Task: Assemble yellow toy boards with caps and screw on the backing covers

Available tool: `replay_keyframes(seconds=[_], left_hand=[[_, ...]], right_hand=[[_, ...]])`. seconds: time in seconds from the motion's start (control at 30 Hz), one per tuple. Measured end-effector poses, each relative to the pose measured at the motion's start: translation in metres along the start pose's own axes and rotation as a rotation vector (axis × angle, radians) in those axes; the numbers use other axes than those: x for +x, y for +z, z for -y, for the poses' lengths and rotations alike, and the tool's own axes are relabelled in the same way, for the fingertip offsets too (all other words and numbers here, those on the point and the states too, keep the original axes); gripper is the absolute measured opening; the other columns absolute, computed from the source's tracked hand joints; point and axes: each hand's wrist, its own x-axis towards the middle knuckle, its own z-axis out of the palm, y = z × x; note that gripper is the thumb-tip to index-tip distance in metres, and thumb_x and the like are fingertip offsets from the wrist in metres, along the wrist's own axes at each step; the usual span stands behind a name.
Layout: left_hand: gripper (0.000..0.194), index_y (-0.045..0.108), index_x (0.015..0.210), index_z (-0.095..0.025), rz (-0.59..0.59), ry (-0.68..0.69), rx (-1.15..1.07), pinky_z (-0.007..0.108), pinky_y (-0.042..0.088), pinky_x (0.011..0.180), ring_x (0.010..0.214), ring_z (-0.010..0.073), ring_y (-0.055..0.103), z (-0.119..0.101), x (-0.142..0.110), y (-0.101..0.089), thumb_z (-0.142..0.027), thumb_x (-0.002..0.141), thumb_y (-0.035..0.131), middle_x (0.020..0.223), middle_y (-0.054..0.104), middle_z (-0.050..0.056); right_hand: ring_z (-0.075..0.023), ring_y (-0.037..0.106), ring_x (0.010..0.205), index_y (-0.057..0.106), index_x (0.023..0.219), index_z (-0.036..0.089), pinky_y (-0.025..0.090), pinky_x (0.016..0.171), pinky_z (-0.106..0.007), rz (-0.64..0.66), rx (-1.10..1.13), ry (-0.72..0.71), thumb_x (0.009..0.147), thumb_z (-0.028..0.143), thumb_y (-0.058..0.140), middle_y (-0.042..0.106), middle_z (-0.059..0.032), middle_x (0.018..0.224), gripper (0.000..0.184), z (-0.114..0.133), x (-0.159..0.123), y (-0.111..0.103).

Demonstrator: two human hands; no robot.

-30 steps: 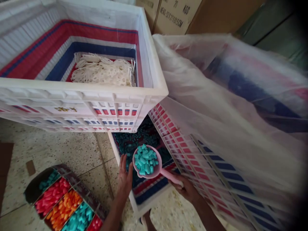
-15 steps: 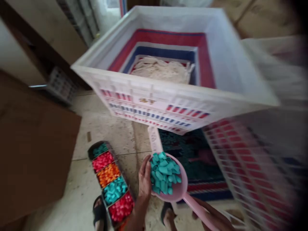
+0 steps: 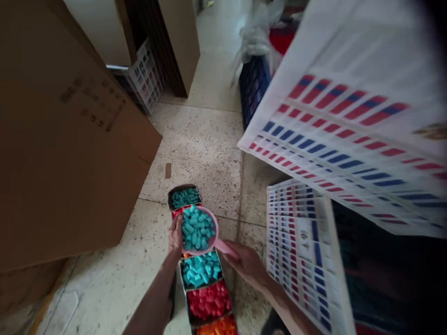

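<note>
A pink dipper point(image 3: 215, 229) is heaped with small teal plastic caps point(image 3: 197, 228). My right hand point(image 3: 244, 263) is closed round its handle. On the opposite side, my left hand point(image 3: 175, 235) grips the bowl at its rim. Beneath the dipper, a long divided box point(image 3: 189, 309) stands on the floor. Its far compartment holds teal pieces point(image 3: 185, 197), and nearer ones hold brighter teal pieces point(image 3: 201, 270), red pieces point(image 3: 209, 300) and orange pieces point(image 3: 217, 327). The dipper hides most of the compartments between; bits of red and orange show at its edges.
A big cardboard box point(image 3: 87, 153) stands at left. On the right, a large white basket point(image 3: 314, 125) with red and blue stripes overhangs another striped basket point(image 3: 300, 242). Further back are a blue crate point(image 3: 254, 86), a small white crate point(image 3: 148, 77) and the tiled floor point(image 3: 202, 139).
The dipper, held in both hands, has moved from beside the white baskets to above the divided box. My view has turned left, so the baskets now appear further right.
</note>
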Motion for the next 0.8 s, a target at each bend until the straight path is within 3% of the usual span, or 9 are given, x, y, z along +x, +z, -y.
replay_keyframes(seconds=[0.13,0.3,0.43,0.57,0.8], left_hand=[[0.039,0.067,0.117,-0.018,0.003,-0.103,-0.029,0.052,0.046,0.105,0.117,0.0261,0.064,0.029,0.065,-0.021,-0.049,0.097,0.056,0.126,0.069,0.010],[0.044,0.069,0.110,-0.016,0.104,-0.266,-0.117,0.047,0.054,0.093,0.100,0.0225,0.071,0.043,0.117,-0.028,-0.055,0.097,0.054,0.111,0.074,0.008],[0.053,0.070,0.109,-0.016,0.199,-0.346,-0.200,0.045,0.057,0.089,0.092,0.0214,0.073,0.036,0.143,-0.034,-0.063,0.095,0.050,0.105,0.077,0.008],[0.062,0.070,0.114,-0.016,0.244,-0.393,-0.233,0.045,0.056,0.091,0.096,0.0240,0.074,0.029,0.162,-0.044,-0.070,0.091,0.051,0.108,0.079,0.011],[0.077,0.070,0.116,-0.017,0.248,-0.493,-0.209,0.052,0.049,0.097,0.109,0.0300,0.070,0.034,0.181,-0.057,-0.081,0.085,0.043,0.119,0.075,0.014]], right_hand=[[-0.0248,0.067,0.084,0.072,0.114,0.021,0.047,0.073,-0.030,0.122,-0.135,0.009,0.094,0.051,0.047,0.076,-0.0069,0.096,0.045,0.003,0.075,0.017],[-0.0168,0.061,0.065,0.074,0.085,0.017,0.040,0.059,-0.024,0.284,-0.201,0.094,0.086,0.036,0.057,0.067,-0.0022,0.069,0.026,0.018,0.149,0.006],[-0.0143,0.063,0.056,0.076,0.089,0.018,0.040,0.050,-0.021,0.487,-0.205,0.192,0.084,0.042,0.058,0.068,-0.0010,0.069,0.030,0.043,0.203,-0.012],[-0.0161,0.065,0.056,0.078,0.087,0.015,0.041,0.048,-0.021,0.597,-0.283,0.294,0.079,0.045,0.064,0.072,-0.0051,0.068,0.034,0.068,0.251,-0.022],[-0.0153,0.065,0.058,0.078,0.088,0.010,0.042,0.050,-0.020,0.708,-0.432,0.402,0.074,0.038,0.065,0.076,-0.0097,0.075,0.033,0.096,0.296,-0.018]])
